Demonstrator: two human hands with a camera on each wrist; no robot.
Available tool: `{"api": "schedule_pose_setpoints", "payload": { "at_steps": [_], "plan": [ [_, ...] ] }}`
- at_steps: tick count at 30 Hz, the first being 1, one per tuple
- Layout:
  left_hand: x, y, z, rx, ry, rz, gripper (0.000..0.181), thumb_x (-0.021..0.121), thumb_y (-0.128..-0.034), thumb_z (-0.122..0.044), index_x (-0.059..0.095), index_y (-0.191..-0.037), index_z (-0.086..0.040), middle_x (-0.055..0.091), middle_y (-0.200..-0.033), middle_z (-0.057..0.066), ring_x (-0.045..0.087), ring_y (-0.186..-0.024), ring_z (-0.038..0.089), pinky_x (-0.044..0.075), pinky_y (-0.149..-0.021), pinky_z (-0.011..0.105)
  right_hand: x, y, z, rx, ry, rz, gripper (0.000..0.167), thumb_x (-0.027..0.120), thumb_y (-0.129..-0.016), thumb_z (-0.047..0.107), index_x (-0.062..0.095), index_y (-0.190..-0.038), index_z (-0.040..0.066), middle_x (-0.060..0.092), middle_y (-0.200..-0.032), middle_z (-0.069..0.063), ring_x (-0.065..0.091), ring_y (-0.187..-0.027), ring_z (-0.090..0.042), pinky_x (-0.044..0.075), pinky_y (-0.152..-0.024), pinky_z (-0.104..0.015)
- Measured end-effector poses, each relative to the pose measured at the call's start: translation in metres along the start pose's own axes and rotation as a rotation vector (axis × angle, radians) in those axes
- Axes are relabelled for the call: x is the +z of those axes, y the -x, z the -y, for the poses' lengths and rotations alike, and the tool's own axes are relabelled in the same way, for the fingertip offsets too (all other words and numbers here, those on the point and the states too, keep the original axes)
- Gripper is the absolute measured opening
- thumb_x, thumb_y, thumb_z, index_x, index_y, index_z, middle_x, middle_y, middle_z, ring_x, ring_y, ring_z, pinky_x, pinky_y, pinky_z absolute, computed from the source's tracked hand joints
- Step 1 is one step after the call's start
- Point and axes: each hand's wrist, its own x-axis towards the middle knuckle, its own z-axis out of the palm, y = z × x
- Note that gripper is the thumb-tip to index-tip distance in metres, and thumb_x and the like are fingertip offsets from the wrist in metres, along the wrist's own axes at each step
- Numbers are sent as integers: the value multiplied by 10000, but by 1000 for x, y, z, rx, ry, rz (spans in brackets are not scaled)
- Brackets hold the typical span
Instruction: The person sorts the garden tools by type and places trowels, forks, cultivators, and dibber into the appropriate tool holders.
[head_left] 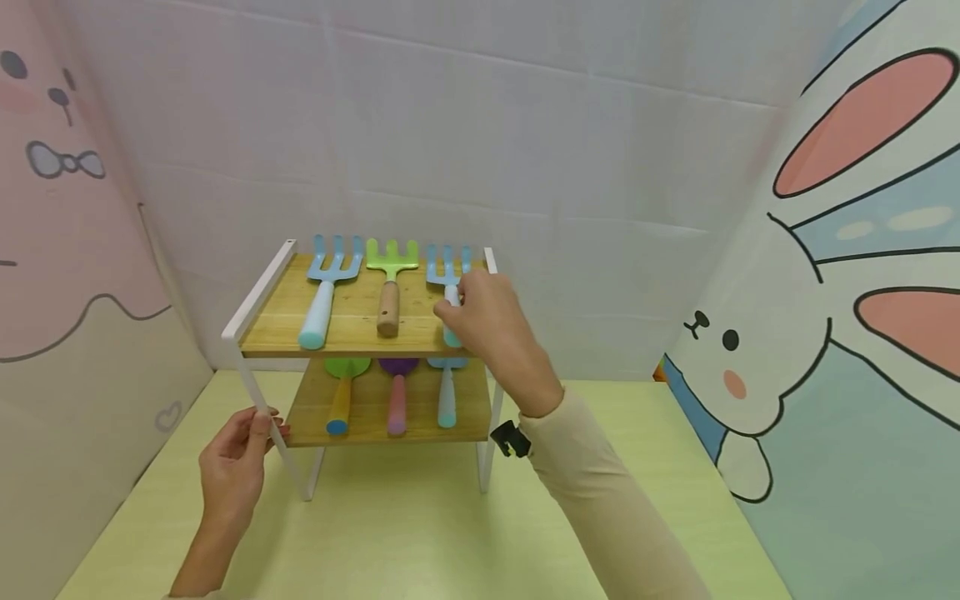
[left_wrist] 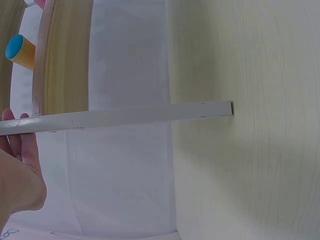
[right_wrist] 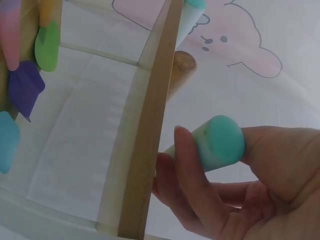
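Observation:
A two-tier rack (head_left: 255, 296) with wooden boards and white legs stands on the table. On its upper board, at the right end, my right hand (head_left: 495, 321) grips the pale handle of a blue hand fork (head_left: 447, 265). That handle's turquoise end (right_wrist: 226, 140) shows between thumb and fingers in the right wrist view. Beside it lie a green hand fork (head_left: 392, 260) with a wooden handle and another blue hand fork (head_left: 321, 304). My left hand (head_left: 234, 471) holds the rack's front left leg (left_wrist: 145, 114), thumb in front and fingers partly hidden behind.
Lower down, the second board (head_left: 315, 432) bears a green-bladed tool with an orange handle (head_left: 341, 404), a purple-bladed one with a pink handle (head_left: 397, 408) and a blue one (head_left: 447, 400). Cartoon-printed walls enclose the pale green table (head_left: 615, 450). A black object (head_left: 512, 439) sits at my right wrist.

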Motion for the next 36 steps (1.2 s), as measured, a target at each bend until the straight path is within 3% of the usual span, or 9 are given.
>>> {"api": "schedule_pose_setpoints", "payload": {
  "at_steps": [7,13,20,32,34,36],
  "plan": [
    [-1,0,2,12,-22,15,170,545,-1043,29,633,-1065,173,732,-880,79,746,-778,106,605,-829,211,5,-6,-1,-3,44,-48,553,658,-892,39,225,-567,153,144,-591,53,116,-547,-78,137,-476,-194],
    [0,0,2,-1,-28,-6,178,547,-1041,29,623,-1060,189,729,-868,92,742,-772,117,606,-831,212,9,-9,-4,27,65,-75,577,681,-947,96,254,-562,146,162,-574,51,135,-520,-74,158,-451,-191],
    [1,0,1,-19,-53,-18,198,550,-1045,12,614,-1084,195,731,-888,57,743,-779,103,604,-831,209,12,-10,-7,33,23,-107,661,773,-955,241,242,-573,147,137,-594,52,120,-518,-75,147,-460,-206],
    [0,0,1,-19,-52,-32,194,551,-1042,24,613,-1099,199,727,-915,40,742,-781,99,602,-826,205,15,-10,-11,-3,15,-153,618,723,-992,261,214,-658,150,130,-617,44,102,-521,-81,120,-479,-217],
    [0,0,1,-15,-51,-29,195,550,-1042,23,613,-1100,199,731,-919,43,743,-783,98,601,-830,204,15,-9,-12,0,24,-163,510,714,-996,240,366,-643,118,250,-602,35,159,-524,-87,170,-487,-222],
    [0,0,1,-14,-45,-28,195,551,-1042,24,612,-1100,200,735,-920,43,744,-782,98,600,-831,202,15,-8,-12,3,39,-174,342,708,-998,226,574,-731,58,476,-639,0,323,-527,-85,303,-500,-213]
  ]
}}
